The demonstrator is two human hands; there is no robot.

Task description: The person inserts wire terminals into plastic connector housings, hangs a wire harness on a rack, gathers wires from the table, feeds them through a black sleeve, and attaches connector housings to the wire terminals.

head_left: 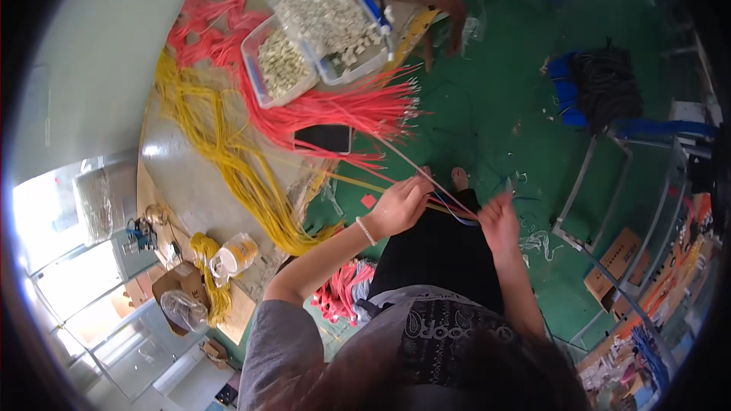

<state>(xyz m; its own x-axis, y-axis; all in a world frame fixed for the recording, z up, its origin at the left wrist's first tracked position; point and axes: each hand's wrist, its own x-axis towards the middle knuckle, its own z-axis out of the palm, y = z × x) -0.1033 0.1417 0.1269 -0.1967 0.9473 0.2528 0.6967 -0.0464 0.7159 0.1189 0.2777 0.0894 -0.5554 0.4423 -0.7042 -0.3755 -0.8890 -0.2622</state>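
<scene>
In front of my waist my left hand [402, 204], with a beaded bracelet on its wrist, is closed round a few thin wires [449, 208]. They run across to my right hand [499, 222], whose fingers are pinched at the wires' ends. Yellow, red and blue strands show between the hands. A pale pinkish wire [415, 165] slants down from the table edge toward my right hand. Left of my hands, a bundle of red wires [343, 110] and a bundle of yellow wires [244, 171] lie on the table. My fingers hide the exact wire tips.
Clear plastic boxes [266, 95] of small white connectors stand among the red wires, beside a black phone [326, 138]. A white tub [234, 256] sits farther left. Right are a metal frame [582, 183], a cardboard box [615, 266] and a dark cable pile [605, 87] on the green floor.
</scene>
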